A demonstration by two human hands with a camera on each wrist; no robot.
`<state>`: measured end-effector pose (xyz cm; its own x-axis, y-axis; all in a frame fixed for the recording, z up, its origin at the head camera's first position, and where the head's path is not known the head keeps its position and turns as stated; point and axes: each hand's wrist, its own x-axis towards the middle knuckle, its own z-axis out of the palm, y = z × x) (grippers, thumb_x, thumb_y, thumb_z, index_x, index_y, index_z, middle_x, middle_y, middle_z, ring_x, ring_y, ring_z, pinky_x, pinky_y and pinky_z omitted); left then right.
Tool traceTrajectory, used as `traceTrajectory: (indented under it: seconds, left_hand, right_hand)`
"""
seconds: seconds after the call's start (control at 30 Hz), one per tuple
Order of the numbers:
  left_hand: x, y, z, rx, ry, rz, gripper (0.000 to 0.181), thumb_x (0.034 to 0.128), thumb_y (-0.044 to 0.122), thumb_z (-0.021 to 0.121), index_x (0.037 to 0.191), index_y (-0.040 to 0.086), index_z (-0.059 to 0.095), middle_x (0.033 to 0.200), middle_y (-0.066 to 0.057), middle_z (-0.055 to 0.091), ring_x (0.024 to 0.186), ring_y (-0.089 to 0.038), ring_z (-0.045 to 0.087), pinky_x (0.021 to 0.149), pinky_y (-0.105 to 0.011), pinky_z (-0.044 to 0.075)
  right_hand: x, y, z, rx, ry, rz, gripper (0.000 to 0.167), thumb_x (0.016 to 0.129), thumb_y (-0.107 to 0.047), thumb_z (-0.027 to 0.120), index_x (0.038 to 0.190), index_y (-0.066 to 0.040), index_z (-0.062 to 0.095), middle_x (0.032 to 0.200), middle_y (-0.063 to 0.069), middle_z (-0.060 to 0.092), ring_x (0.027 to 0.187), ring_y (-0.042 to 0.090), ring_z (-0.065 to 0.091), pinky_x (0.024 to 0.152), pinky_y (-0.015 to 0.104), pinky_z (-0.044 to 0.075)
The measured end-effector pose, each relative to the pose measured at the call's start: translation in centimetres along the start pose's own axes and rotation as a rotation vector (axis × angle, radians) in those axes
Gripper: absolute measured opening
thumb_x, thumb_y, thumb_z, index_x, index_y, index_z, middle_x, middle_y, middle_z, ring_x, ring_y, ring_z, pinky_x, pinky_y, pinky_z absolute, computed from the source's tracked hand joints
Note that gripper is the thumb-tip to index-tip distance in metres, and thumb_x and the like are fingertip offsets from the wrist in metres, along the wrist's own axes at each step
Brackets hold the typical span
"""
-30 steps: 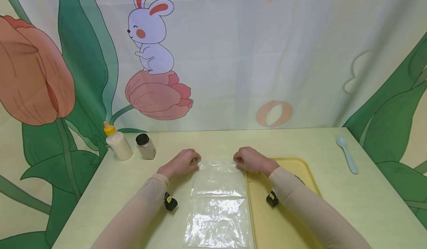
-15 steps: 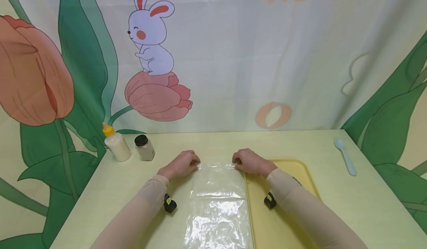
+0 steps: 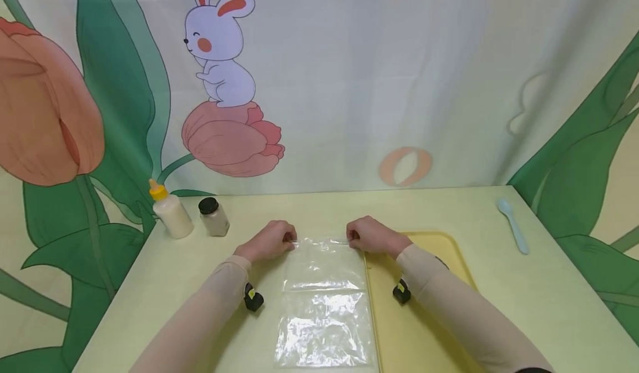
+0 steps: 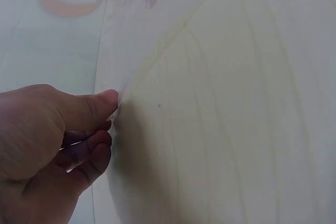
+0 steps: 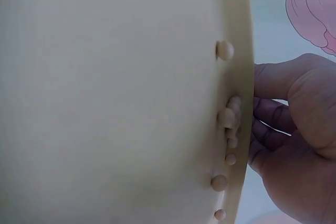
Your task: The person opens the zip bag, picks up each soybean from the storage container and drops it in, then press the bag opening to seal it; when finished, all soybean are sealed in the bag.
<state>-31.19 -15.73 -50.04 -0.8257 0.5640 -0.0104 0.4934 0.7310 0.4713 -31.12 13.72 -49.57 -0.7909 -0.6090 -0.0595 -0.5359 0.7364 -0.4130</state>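
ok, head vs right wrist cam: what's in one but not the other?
Only head: white bottle with a yellow cap, black-lidded jar, pale blue spoon, and the clear plastic film, which I can't make out from the right wrist.
Only right wrist: small round beads inside the tray along its edge; too small to tell from the head.
Both: tray, right hand, left hand (just part of it at the wrist), printed pink flower.

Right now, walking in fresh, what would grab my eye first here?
Probably the cartoon rabbit perched on a pink tulip, left of centre on the backdrop. Next, the shiny clear plastic lying below it, its far corners pinched by the left hand and right hand. The yellow tray sits to its right, partly under the right sleeve.
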Motion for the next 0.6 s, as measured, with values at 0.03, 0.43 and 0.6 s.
traceTrajectory:
  seconds: [0.03,0.43,0.6]
  left_hand:
    - [0.17,0.08,-0.01,-0.001,-0.004,0.001,0.005,0.0855,0.007,0.072,0.089,0.007,0.069,0.083,0.001,0.063,0.079,-0.012,0.055,0.076,-0.029,0.049]
    - [-0.08,-0.41,0.14,-0.016,-0.019,-0.017,0.007,0.0877,0.008,0.07,0.083,0.011,0.066,0.077,0.003,0.06,0.074,-0.012,0.051,0.07,-0.026,0.046]
    - [-0.31,-0.59,0.22,-0.022,-0.021,0.015,0.008,0.0877,0.008,0.07,0.082,0.012,0.065,0.077,0.003,0.059,0.073,-0.012,0.052,0.069,-0.026,0.046]
  right_hand:
    - [-0.1,0.04,-0.22,0.004,-0.005,0.005,0.011,0.089,-0.011,0.07,0.081,-0.014,0.063,0.076,-0.006,0.057,0.072,0.011,0.051,0.068,0.026,0.045]
    - [0.17,0.27,-0.24,0.011,-0.018,-0.025,0.01,0.09,-0.013,0.069,0.082,-0.015,0.063,0.076,-0.006,0.058,0.072,0.01,0.051,0.068,0.025,0.045]
    - [0.02,0.16,-0.06,0.033,-0.014,-0.01,0.01,0.089,-0.013,0.07,0.082,-0.015,0.064,0.075,-0.006,0.058,0.07,0.011,0.051,0.067,0.026,0.044]
